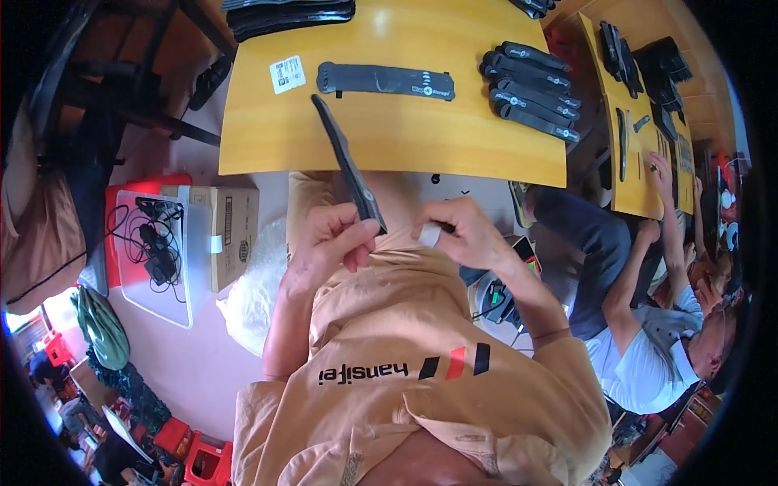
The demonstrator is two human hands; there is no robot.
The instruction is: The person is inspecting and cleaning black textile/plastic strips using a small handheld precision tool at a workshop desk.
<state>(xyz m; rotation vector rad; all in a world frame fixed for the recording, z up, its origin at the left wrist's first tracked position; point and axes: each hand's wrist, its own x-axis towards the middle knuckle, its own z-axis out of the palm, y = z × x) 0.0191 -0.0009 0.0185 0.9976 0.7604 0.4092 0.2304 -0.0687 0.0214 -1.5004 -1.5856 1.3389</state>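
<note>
My left hand [340, 235] pinches the lower end of a black strap [348, 158], which slants up and left above my lap toward the table edge. My right hand [466, 233] is closed on a small whitish tab [430, 235], held a short way to the right of the strap and apart from it. What the tab is made of I cannot tell. Flat on the yellow table lies another black strap [381, 81] with pale print at its right end. Beside its left end is a white label sheet [286, 74].
Several rolled or folded black straps [531, 91] are piled at the table's right, and a black stack [288, 18] sits at the far left. Left of me stand a clear bin [162, 267] with cables and a cardboard box [235, 235]. A co-worker [648, 348] sits at right.
</note>
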